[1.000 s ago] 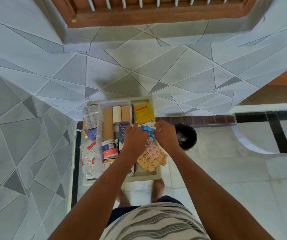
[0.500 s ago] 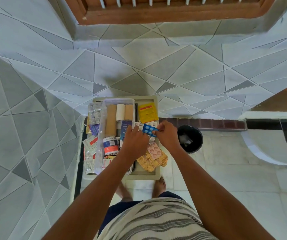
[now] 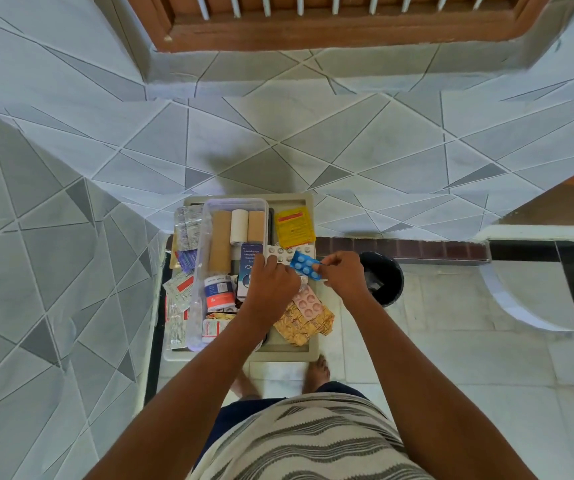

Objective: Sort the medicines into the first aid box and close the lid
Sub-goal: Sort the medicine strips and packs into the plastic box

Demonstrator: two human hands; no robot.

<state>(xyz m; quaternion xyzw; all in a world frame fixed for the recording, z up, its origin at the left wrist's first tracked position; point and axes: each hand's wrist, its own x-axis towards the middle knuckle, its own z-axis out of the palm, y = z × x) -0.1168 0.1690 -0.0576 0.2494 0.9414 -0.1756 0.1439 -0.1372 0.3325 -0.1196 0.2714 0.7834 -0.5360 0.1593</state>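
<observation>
A clear plastic first aid box (image 3: 198, 271) stands open on a beige tray (image 3: 280, 351), holding bandage rolls (image 3: 220, 240), a blue carton (image 3: 249, 263) and small packs. My right hand (image 3: 342, 275) pinches a blue blister strip (image 3: 304, 264) over the tray. My left hand (image 3: 271, 282) pinches a silver blister strip (image 3: 283, 252) beside the box's right wall. A pink blister (image 3: 308, 302), gold strips (image 3: 304, 323) and a yellow sachet (image 3: 294, 226) lie on the tray right of the box. More strips and sachets (image 3: 183, 237) lie left of it.
The tray sits in a corner between tiled walls (image 3: 53, 237). A black bin (image 3: 380, 277) stands on the floor just right of the tray. My bare feet (image 3: 316, 370) show below the tray's front edge. A wooden window frame (image 3: 313, 32) is high above.
Both hands have separated the strips: the blue one now sits clear in my right hand, the silver one in my left. The camera has tilted slightly.
</observation>
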